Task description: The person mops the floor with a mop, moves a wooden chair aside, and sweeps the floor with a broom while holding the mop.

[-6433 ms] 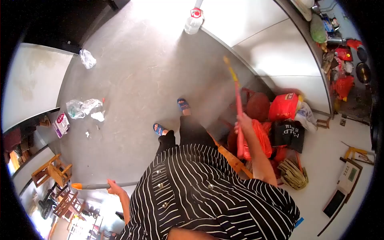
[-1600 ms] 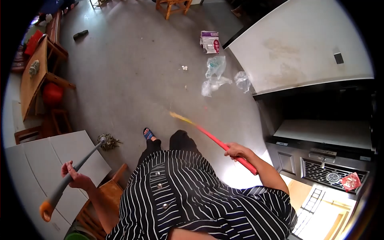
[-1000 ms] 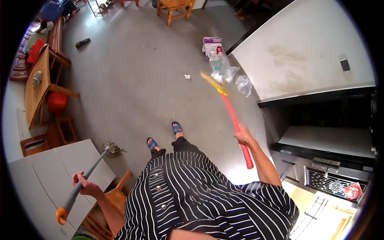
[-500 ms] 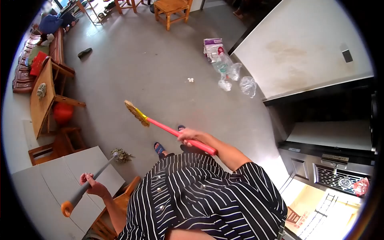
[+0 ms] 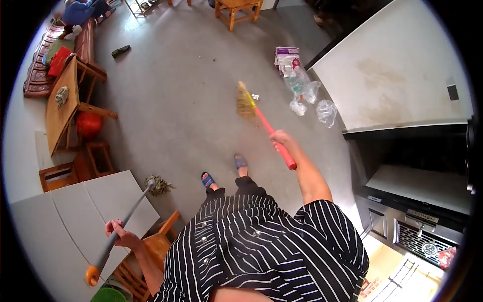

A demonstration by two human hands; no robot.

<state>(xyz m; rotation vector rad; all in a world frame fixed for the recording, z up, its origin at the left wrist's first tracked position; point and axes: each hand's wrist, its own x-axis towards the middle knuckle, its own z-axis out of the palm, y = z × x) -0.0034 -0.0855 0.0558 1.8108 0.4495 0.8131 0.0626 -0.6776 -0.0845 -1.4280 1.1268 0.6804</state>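
My right hand [image 5: 282, 139] is wrapped round the red handle of a broom [image 5: 264, 121]. The broom's straw bristles [image 5: 245, 106] reach out over the grey floor, beside a small white scrap [image 5: 255, 96]. Further left, my left hand [image 5: 122, 233] grips the grey pole of a mop [image 5: 132, 210], which has an orange end cap. The mop's stringy head [image 5: 159, 185] hangs by the corner of a white table [image 5: 65, 216].
Plastic bags [image 5: 302, 85] and a purple-and-white package [image 5: 288, 59] lie by the open door [image 5: 397, 70]. A dark shoe [image 5: 121, 51] is on the floor. Wooden tables, chairs [image 5: 239, 9] and a seated person [image 5: 78, 12] are at the edges.
My right hand has swung the broom forward and to the right, bringing its bristles beside the white scrap. My feet now show more fully. The left hand still grips the mop.
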